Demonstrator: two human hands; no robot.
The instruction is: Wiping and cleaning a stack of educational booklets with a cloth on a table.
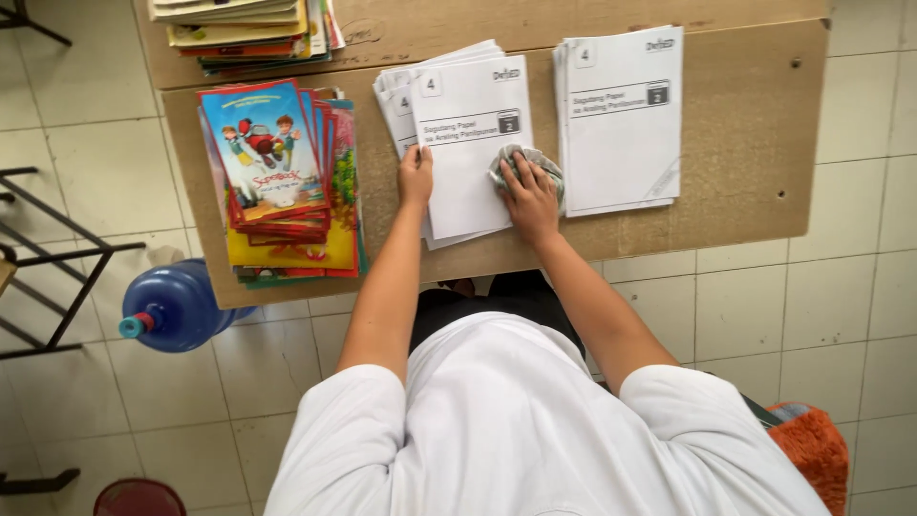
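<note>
A crumpled grey cloth (528, 164) sits on the right edge of a white booklet stack (465, 153), bunched into a small wad under the right hand (528, 196), whose fingers curl closed over it and hide most of it. The left hand (415, 177) lies with fingers flat on the stack's left edge. The stack's long axis runs away from the person, slightly tilted, and its lower sheets are mostly covered; a second white stack (623, 115) lies just right of it.
</note>
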